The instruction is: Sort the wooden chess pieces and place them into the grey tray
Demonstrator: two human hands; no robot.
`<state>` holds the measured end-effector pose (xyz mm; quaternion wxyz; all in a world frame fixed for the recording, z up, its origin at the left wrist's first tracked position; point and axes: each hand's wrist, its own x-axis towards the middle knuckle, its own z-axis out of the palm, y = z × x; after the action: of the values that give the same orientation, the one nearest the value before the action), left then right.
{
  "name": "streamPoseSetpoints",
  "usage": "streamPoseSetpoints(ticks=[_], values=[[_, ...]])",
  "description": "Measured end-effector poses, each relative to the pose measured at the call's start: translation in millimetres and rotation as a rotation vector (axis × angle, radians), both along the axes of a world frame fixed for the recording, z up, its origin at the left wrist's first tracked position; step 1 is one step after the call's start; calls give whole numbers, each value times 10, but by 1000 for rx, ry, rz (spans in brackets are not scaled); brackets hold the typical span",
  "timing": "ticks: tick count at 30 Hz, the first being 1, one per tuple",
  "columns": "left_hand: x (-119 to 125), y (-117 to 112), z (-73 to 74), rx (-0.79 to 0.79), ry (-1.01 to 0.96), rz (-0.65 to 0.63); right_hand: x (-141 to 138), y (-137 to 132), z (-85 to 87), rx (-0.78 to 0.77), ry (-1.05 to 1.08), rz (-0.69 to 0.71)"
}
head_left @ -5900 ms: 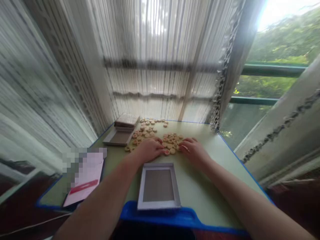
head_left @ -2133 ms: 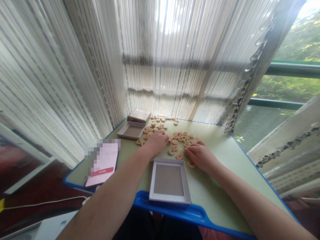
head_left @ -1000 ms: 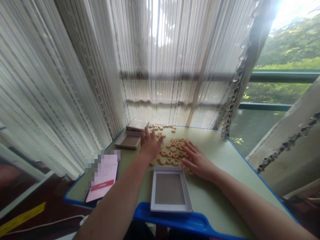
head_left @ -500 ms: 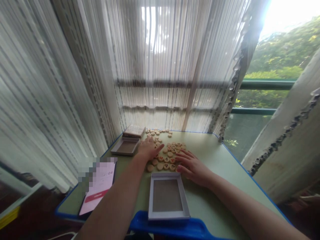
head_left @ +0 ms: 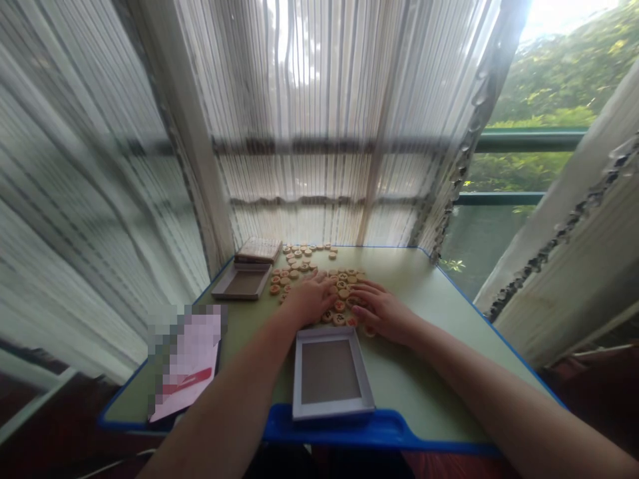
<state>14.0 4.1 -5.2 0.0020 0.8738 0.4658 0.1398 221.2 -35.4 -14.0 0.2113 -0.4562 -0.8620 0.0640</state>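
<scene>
1. At far left, locate the flat pink-faced device [head_left: 194, 362] on the table [head_left: 409, 399]. Pixel blocks cover part of it.
2. To its right and farther back, note the rear tray [head_left: 242, 285], a shallow pale-walled box. It lies hollow side up, with its brown floor exposed.
3. Directly behind that tray, note the flat light-topped block [head_left: 258, 249]; whether the two touch cannot be told.
4. Right of the rear tray, find the scattered round pieces [head_left: 275, 289]. They lie loose on the tabletop, some with red or dark markings facing up, and extend toward the back edge.
5. Your left hand [head_left: 310, 298] is palm down over these pieces, fingers close together and slightly bent. Its underside is hidden, so whether you grip a piece cannot be told.
6. In front of the hands, nearest you, the front tray [head_left: 330, 372] lies hollow side up. A white border surrounds its brown floor; its near side reaches the blue front rim [head_left: 349, 429] of the table.
7. Behind this tray and between your hands, the central cluster of pieces [head_left: 341, 285] lies close-packed on the tabletop.
8. Your right hand [head_left: 383, 311] is palm down at the cluster's right side, fingers extended, thumb apart, closed around nothing visible.
</scene>
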Motion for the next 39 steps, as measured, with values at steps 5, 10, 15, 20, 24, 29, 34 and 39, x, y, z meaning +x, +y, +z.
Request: streamPoseSetpoints(ticks=[5, 10, 15, 20, 24, 29, 34, 39], values=[[68, 1, -21, 83, -49, -117, -27, 1, -24, -11, -6, -22], [99, 29, -3, 116, -20, -2, -174, -60, 57, 4, -22, 37], [111, 26, 62, 32, 12, 215, -221, 33, 55, 48, -29, -64], [99, 11, 78, -13, 18, 249, -184, 74, 49, 49, -67, -110], [53, 7, 72, -48, -30, 289, -176, 27, 48, 43, -55, -152], [50, -8, 50, -15, -10, 233, -135, 8, -8, 46, -34, -167], [91, 15, 38, 25, -43, 108, -105, 23, -19, 55, -31, -137], [107, 8, 24, 73, 12, 162, -114, 33, -15, 57, 2, -142]])
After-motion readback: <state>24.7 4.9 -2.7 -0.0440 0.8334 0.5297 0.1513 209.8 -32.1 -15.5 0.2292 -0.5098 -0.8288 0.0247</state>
